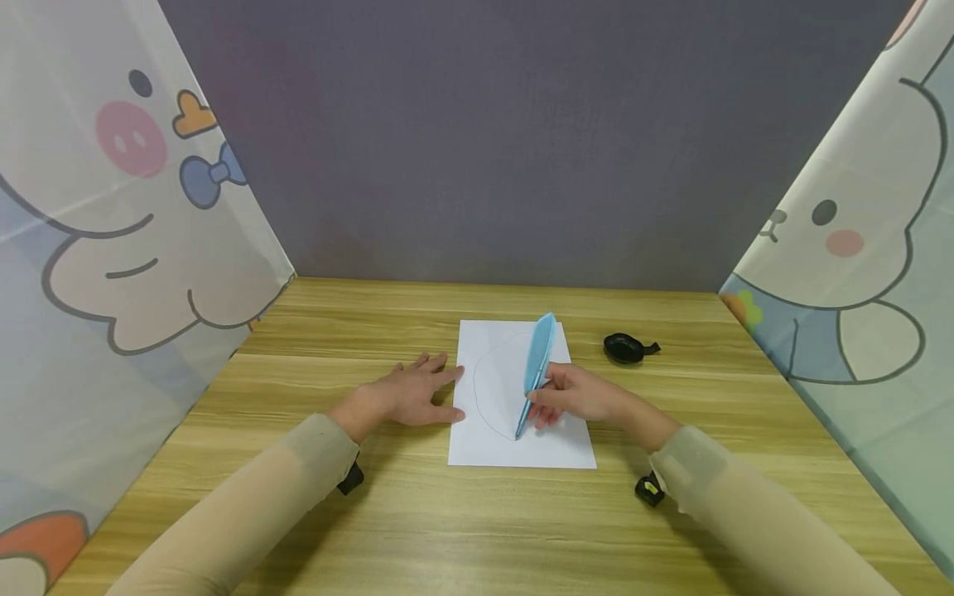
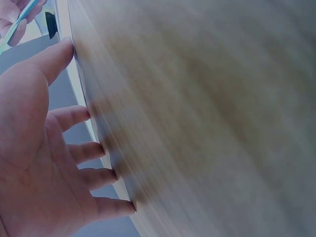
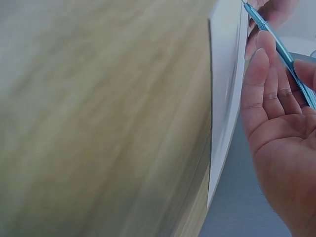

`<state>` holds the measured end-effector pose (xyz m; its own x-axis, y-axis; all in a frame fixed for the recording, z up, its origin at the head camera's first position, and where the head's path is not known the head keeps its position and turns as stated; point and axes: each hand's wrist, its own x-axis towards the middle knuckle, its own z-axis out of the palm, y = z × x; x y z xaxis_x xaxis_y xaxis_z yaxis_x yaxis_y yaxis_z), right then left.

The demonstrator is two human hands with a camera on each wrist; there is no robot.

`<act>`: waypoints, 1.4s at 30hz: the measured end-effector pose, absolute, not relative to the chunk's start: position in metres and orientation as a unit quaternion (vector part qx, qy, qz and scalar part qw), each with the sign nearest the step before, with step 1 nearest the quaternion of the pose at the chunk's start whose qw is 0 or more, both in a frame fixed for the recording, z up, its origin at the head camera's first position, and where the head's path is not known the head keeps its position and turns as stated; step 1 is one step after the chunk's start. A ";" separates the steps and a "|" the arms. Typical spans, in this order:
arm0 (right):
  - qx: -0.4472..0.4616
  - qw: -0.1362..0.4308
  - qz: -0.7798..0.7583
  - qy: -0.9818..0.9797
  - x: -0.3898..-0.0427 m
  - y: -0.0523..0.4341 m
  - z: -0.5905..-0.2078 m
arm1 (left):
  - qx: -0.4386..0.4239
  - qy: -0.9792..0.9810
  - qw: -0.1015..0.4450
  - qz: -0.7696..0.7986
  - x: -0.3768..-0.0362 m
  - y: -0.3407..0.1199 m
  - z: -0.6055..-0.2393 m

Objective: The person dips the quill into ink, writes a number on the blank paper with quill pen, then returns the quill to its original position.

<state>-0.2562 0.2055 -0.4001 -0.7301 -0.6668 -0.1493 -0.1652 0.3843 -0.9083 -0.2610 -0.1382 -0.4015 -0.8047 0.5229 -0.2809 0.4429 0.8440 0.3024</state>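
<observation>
A white sheet of paper [image 1: 492, 443] lies on the wooden table, bearing a thin curved line that bows out to the left like part of a circle. My right hand [image 1: 577, 393] pinches a light blue feather pen [image 1: 538, 356] over the sheet, its tip down at the lower end of that line. The pen's shaft [image 3: 279, 47] slants past the fingers in the right wrist view. Spread flat at the paper's left edge, my left hand [image 1: 413, 393] has its thumb and a fingertip on the margin. Its straight fingers also show in the left wrist view [image 2: 64, 143].
A small black pan-shaped object [image 1: 624, 348] with a short handle lies right of the paper. Behind the wooden table [image 1: 417, 530] stands a dark grey panel [image 1: 492, 149]. Cartoon-printed cloths [image 1: 171, 273] flank both sides.
</observation>
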 end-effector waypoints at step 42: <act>-0.220 0.230 -0.495 0.809 -0.259 0.247 -0.404 | 0.258 0.942 0.182 0.112 -0.258 -0.138 -0.397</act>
<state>-0.2592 0.2473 -0.4036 -0.7976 -0.5833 -0.1532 -0.1288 0.4130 -0.9016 -0.2582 -0.1377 -0.3975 -0.8003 0.5278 -0.2847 0.4460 0.8412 0.3056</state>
